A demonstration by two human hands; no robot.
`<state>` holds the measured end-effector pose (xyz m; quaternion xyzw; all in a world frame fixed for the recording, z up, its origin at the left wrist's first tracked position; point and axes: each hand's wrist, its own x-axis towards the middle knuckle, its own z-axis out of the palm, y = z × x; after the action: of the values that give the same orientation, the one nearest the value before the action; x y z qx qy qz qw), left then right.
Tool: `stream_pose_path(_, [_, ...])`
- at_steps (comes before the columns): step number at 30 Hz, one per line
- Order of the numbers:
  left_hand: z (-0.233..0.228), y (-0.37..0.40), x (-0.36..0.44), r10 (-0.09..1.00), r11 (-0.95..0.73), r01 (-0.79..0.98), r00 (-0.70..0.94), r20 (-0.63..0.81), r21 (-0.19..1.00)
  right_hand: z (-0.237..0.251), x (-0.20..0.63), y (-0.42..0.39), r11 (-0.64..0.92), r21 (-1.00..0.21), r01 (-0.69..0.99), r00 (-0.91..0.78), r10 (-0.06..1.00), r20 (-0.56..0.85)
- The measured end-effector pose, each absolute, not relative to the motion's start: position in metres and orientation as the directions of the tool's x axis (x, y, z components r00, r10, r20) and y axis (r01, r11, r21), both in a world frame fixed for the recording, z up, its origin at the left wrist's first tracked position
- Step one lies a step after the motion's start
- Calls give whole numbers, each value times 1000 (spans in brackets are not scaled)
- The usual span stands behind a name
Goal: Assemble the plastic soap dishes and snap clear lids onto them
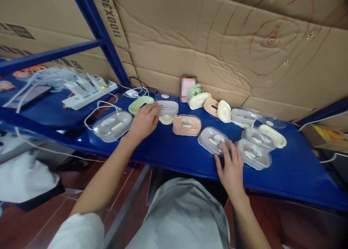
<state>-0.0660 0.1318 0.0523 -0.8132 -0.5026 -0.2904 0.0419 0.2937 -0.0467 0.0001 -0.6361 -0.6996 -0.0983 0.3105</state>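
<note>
My left hand (145,122) has its fingers at the left end of a pale lilac slotted soap dish (171,107), which sits over a cream dish (167,119). Beside that hand are a green dish (136,105) and a grey soap box with a clear lid (112,126). My right hand (231,165) is spread, fingertips touching the near right side of a clear-lidded lilac soap box (208,137) with a round sticker. Between the hands stands a peach soap box (186,125), also lidded.
Right of my right hand lie two lidded boxes (254,154), close together. Along the cardboard wall (174,42) stand peach, cream and green dish parts (211,106) and a blurred-out pink-screened item (187,87). A power strip (89,96) with cables is at left, behind a blue frame post (108,49).
</note>
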Motion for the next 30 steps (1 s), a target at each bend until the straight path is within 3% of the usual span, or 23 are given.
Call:
stream_pose_path(4, [54, 164, -68, 847, -454, 884, 391, 360, 110, -4, 286, -32, 136, -257, 957, 34, 826, 563])
stream_pose_path(11, [40, 143, -60, 773, -553, 830, 479, 416, 73, -3, 286, -32, 174, -255, 951, -6, 837, 547])
stream_pose_path(14, [29, 131, -61, 789, -553, 828, 483, 380, 96, 7, 281, -42, 302, -189, 934, -167, 840, 517])
stream_pose_path(18, [23, 114, -59, 801, -533, 839, 457, 387, 111, 26, 260, -45, 589, -156, 793, -514, 784, 348])
stream_pose_path(20, [24, 103, -58, 793, -540, 835, 463, 396, 105, 31, 249, -34, 632, -142, 761, -574, 760, 305])
stream_pose_path(30, [21, 63, -53, 743, -551, 829, 436, 508, 94, 30, 244, 45, 465, -109, 878, -417, 857, 302])
